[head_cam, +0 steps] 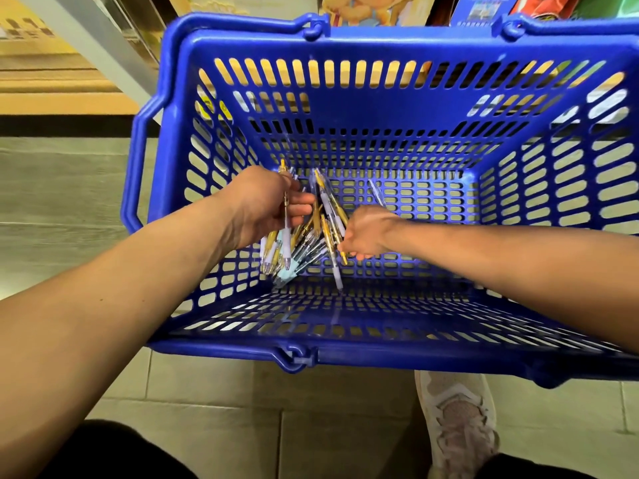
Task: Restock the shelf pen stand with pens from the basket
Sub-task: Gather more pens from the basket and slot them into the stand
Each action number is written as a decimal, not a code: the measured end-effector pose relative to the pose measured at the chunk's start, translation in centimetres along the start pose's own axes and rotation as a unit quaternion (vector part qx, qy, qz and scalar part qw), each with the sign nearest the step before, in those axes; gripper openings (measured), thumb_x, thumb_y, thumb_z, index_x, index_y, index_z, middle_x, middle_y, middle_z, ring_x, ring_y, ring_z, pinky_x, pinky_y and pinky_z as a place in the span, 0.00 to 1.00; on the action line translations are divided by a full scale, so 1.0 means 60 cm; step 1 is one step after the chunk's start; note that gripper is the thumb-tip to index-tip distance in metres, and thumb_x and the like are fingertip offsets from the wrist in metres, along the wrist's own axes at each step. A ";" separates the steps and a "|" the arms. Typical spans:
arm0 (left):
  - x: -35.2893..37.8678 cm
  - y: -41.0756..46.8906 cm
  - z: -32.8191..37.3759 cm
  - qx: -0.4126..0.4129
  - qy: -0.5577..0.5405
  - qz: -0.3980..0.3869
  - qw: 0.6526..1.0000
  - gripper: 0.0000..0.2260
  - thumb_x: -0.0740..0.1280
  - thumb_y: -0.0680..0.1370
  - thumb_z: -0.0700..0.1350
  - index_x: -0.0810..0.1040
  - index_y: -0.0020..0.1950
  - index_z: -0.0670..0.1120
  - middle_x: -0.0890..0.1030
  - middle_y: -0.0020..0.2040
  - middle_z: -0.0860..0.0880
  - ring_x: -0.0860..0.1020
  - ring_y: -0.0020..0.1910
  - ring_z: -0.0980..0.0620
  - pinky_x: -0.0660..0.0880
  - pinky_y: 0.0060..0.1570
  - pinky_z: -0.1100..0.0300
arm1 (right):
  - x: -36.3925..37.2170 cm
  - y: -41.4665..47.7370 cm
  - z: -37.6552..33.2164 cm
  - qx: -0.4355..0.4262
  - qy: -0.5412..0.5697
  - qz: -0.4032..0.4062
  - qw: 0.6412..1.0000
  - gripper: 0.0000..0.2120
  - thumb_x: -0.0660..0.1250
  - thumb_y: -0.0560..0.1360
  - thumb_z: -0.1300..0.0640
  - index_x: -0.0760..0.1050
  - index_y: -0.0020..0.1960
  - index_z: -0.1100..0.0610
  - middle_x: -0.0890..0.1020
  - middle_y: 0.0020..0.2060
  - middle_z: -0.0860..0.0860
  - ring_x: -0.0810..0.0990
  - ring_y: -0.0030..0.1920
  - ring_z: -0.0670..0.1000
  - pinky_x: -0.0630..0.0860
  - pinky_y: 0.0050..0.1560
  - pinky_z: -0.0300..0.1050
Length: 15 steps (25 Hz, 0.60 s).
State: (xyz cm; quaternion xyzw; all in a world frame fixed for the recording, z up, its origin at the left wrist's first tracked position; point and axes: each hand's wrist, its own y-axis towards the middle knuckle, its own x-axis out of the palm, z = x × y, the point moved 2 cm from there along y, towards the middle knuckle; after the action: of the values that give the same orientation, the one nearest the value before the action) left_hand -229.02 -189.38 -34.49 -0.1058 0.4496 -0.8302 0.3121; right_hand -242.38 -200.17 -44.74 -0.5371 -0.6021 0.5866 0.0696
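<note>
Two hands are lowered into the blue basket (380, 354): the left hand (266, 205) is closed round a small bundle of pens (287, 243), tips hanging down, while the right hand (366, 233) is curled over the loose heap just beside it, pinching at a yellow pen. The remaining pens are spread on the basket's slotted bottom, between and under the two hands. The gathering would best be done with the barrels lined up one way before anything is lifted, since crossed pens are likely to slip or catch in the slots. No pen stand is seen. Below the hands, a pale tiled floor (207, 392) and a light shoe (456, 420) are shown; beyond them, coloured boxes (484, 8) are ranged on a shelf.
</note>
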 end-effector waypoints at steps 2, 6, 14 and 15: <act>0.002 0.001 0.002 0.003 -0.004 0.003 1.000 0.14 0.50 0.88 0.40 0.73 0.63 0.38 0.83 0.49 0.41 0.80 0.43 0.48 0.78 0.62 0.47 | 0.000 -0.007 0.002 0.002 0.010 -0.015 1.000 0.20 0.67 0.78 0.41 0.85 0.47 0.57 0.87 0.39 0.49 0.86 0.41 0.46 0.80 0.51 0.41; 0.000 0.005 0.001 0.000 -0.010 0.005 1.000 0.13 0.50 0.88 0.40 0.72 0.62 0.40 0.84 0.49 0.40 0.81 0.41 0.48 0.80 0.56 0.49 | 0.020 -0.007 -0.007 0.015 -0.028 0.009 0.999 0.19 0.69 0.78 0.45 0.82 0.41 0.62 0.82 0.34 0.53 0.83 0.36 0.51 0.79 0.38 0.40; -0.010 0.007 0.006 0.046 -0.009 -0.024 0.999 0.07 0.62 0.85 0.49 0.74 0.54 0.47 0.88 0.50 0.50 0.84 0.37 0.54 0.80 0.34 0.58 | -0.062 -0.015 0.012 -0.035 0.139 0.048 0.989 0.08 0.64 0.82 0.50 0.77 0.52 0.53 0.86 0.40 0.48 0.85 0.37 0.42 0.82 0.40 0.40; -0.011 0.008 0.008 0.063 -0.021 -0.018 0.998 0.06 0.64 0.84 0.49 0.74 0.53 0.47 0.88 0.48 0.49 0.83 0.36 0.55 0.79 0.32 0.60 | -0.082 -0.023 0.019 -0.054 0.187 0.078 0.978 0.07 0.65 0.81 0.47 0.77 0.52 0.50 0.86 0.40 0.47 0.84 0.37 0.41 0.80 0.39 0.38</act>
State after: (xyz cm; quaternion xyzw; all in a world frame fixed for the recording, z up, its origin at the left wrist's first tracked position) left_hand -228.08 -189.48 -34.51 -0.1115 0.3881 -0.8600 0.3120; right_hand -241.94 -204.11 -41.35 -0.6857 -0.5655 0.4457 0.1062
